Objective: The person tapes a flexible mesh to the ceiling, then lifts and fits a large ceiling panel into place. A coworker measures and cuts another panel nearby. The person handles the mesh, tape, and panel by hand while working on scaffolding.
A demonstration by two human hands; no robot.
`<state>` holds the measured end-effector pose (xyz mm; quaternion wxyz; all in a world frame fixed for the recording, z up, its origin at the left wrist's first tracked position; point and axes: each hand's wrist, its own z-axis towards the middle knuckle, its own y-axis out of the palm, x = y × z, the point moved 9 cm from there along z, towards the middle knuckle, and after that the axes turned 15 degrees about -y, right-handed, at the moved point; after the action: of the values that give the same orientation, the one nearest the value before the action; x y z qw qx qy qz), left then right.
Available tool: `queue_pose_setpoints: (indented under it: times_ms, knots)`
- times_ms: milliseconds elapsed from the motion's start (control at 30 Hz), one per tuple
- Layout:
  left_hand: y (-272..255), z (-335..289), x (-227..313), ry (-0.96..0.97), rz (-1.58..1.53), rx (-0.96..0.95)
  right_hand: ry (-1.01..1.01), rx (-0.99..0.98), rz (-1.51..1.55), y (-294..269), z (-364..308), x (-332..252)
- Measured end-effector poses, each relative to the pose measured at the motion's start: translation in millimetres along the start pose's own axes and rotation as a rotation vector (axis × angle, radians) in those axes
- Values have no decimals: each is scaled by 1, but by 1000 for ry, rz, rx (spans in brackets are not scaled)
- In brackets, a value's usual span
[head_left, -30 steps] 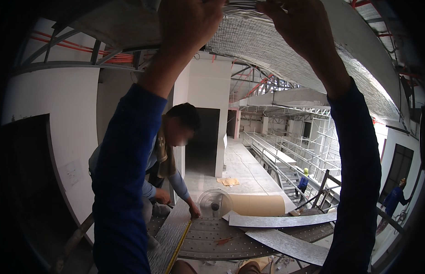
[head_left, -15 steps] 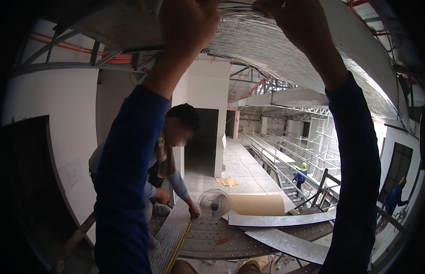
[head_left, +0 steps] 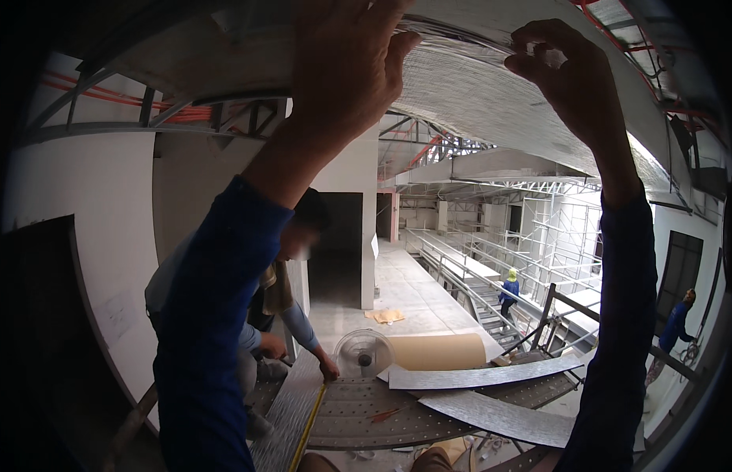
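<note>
Overhead, a silver foil-faced insulation sheet (head_left: 476, 90) covers the underside of a large duct-like box. My left hand (head_left: 346, 67) is raised to its near edge, thumb held apart from the fingers; some fingertips run past the top of the picture. Further right, my right hand (head_left: 574, 82) curls thumb and forefinger together at the sheet's wrinkled edge, pinching it. Below my left arm, a co-worker's hand (head_left: 328, 368) presses a yellow tape measure (head_left: 309, 421) along a silver foil strip (head_left: 283, 417).
Two cut foil strips (head_left: 484, 375) lie on the perforated metal platform (head_left: 358, 409) below me. Behind them stand a roll of tan-backed sheet (head_left: 438, 352) and a clear round fan (head_left: 364, 354). Scaffolding rails (head_left: 551, 299), stairs and two distant workers (head_left: 509, 291) are at right.
My hands have moved further apart; the right shifted right and down. My left thumb and fingers have spread. The view has turned slightly, while the co-worker still holds the tape measure.
</note>
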<state>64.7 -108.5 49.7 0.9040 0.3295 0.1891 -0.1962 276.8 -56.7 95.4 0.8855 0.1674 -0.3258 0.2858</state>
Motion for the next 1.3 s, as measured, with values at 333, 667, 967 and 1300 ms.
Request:
queue_pose_setpoints:
  times_ms: [333, 667, 967, 1300]
  knots:
    - [54, 35, 8, 4, -131, -235, -82, 75, 13, -7, -11, 16]
    - [57, 39, 8, -24, -135, -212, -81, 130, -115, -18, 1, -13]
    - [60, 42, 2, -126, -174, -231, 34, 155, -105, -19, 0, -9]
    - [59, 40, 6, -69, -174, -184, 118, 175, -60, -18, 0, 14]
